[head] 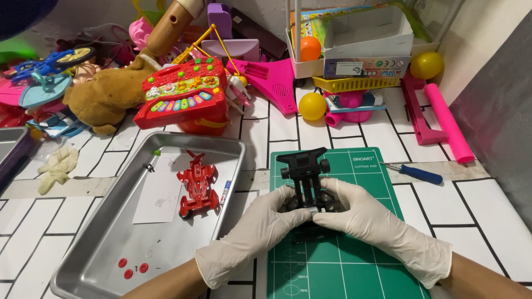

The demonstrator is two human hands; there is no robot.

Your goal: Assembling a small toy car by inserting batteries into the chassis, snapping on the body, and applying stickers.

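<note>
Black toy-car chassis (304, 176) sits on the green cutting mat (354, 260), front wheels pointing away from the person, rear end buried between two gloved hands. Left hand (260, 224) closes in from one side, right hand (360, 216) from the other, fingertips meeting at the middle of the frame and clamped on it — a two-sided pinch that keeps the piece from sliding on the mat. Exactly what the fingertips press on is hidden. Just beside the mat, the metal tray (105, 243) holds the red car body shell (197, 185), a white paper sheet (160, 194) and three small red round parts (133, 267), so loose bits stay corralled. A blue-handled screwdriver (415, 173) lies near the mat's far right corner, within easy reach. Toys crowd the back of the table.
</note>
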